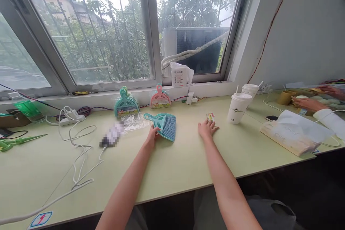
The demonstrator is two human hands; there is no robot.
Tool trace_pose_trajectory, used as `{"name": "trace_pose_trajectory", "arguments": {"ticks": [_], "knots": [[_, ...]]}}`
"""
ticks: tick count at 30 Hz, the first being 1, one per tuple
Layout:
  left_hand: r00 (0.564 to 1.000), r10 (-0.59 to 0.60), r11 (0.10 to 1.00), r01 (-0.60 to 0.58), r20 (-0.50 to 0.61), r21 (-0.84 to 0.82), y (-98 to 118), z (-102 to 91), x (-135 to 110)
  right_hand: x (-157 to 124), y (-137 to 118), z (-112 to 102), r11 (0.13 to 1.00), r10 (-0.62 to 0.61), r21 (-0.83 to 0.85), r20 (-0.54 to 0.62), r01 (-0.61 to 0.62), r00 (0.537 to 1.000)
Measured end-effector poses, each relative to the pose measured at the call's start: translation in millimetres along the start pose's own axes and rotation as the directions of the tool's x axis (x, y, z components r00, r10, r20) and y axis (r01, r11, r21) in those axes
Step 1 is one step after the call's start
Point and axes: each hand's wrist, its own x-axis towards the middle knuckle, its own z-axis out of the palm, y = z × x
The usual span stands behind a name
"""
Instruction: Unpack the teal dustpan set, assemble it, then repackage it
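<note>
- Teal hand brush (162,124) lies flat on the pale green desk (175,165), about midway along it and nearer the back edge than the front, bristles pointing toward the front edge.
- The person's left hand (152,135) has its fingers curled onto the brush's left side, holding it against the desk.
- The right hand (207,129) rests palm down, fingers loosely spread and holding nothing, just right of the brush.
- A small printed packet (210,116) lies just beyond the right hand's fingertips; I cannot tell whether they touch.
- A clear plastic wrapper (132,120) sits crumpled just left of the brush.
- Along the back edge stand two packaged brush sets, a teal set (126,104) and a pink set (160,97).
- Two white lidded cups (238,107) stand toward the right, well apart from the right hand.
- A white paper bag (293,131) lies near the front right corner.
- White cables (77,140) trail across the left half.
- At the far right, another person's hand (309,103) rests among small things.
</note>
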Motion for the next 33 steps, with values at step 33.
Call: {"name": "trace_pose_trajectory", "arguments": {"ticks": [33], "knots": [[0.973, -0.106, 0.854, -0.016, -0.204, -0.52, 3.1, -7.3, 19.3, -8.8, -37.1, 4.5, 0.593, -0.334, 0.756, -0.082, 0.277, 0.939]]}}
